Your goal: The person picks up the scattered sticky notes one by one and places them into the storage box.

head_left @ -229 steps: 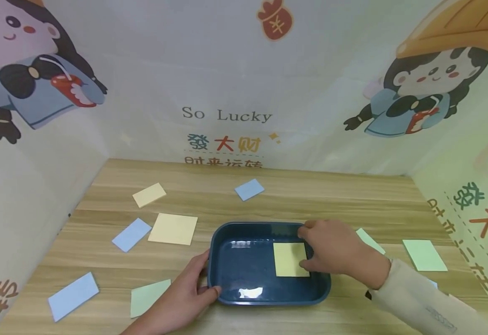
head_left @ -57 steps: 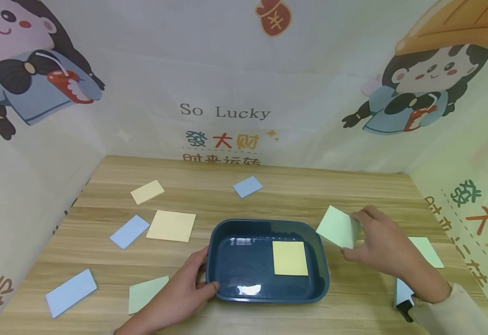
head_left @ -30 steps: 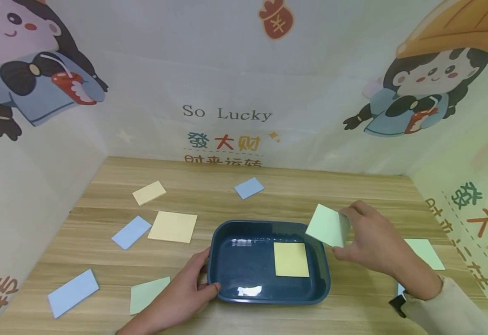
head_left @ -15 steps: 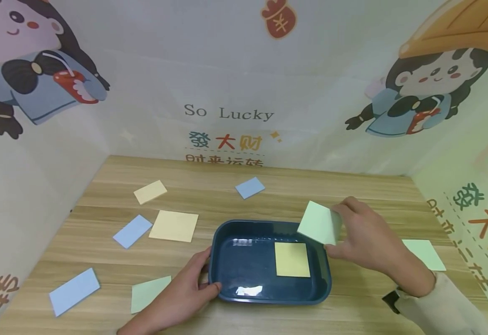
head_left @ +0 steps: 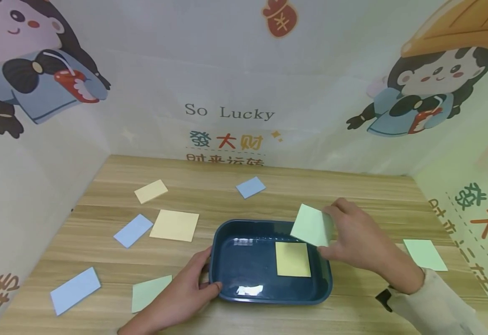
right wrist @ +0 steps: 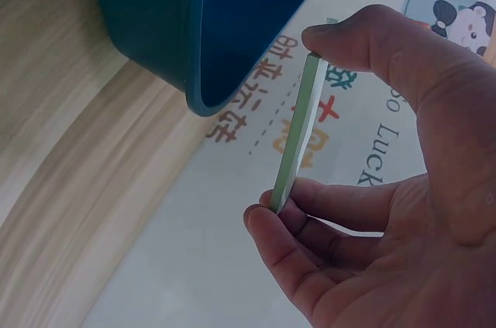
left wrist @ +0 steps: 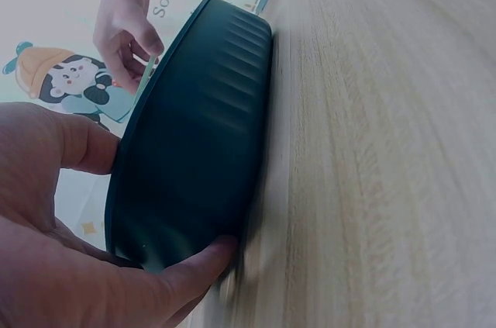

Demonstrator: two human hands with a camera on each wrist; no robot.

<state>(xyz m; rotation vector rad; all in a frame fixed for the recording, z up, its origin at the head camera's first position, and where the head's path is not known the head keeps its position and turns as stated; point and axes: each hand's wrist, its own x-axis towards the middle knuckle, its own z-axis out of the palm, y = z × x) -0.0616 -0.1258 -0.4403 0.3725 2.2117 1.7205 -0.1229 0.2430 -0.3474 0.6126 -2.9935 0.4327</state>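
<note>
Green pad (head_left: 311, 225) carried leftward since a moment ago, now tilted above the tray (head_left: 227, 235) rim at 2 o'clock, pinched by its edges between thumb and fingers of the right hand (head_left: 358, 239). Close to going in, judging by that drift. Inside the tray, only a yellow pad (head_left: 292, 259), lying flat toward 3 o'clock. Left hand (head_left: 181, 298) clasping the tray's 8 o'clock corner, steady as before.

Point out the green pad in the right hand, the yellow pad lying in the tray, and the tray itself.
Light green sticky-note pad (head_left: 312, 225): head view, middle of its upturned face.
Yellow square sticky-note pad (head_left: 292, 259): head view, centre of its top sheet.
Dark blue plastic tray (head_left: 227, 230): head view, far-left part of its rim.
</note>
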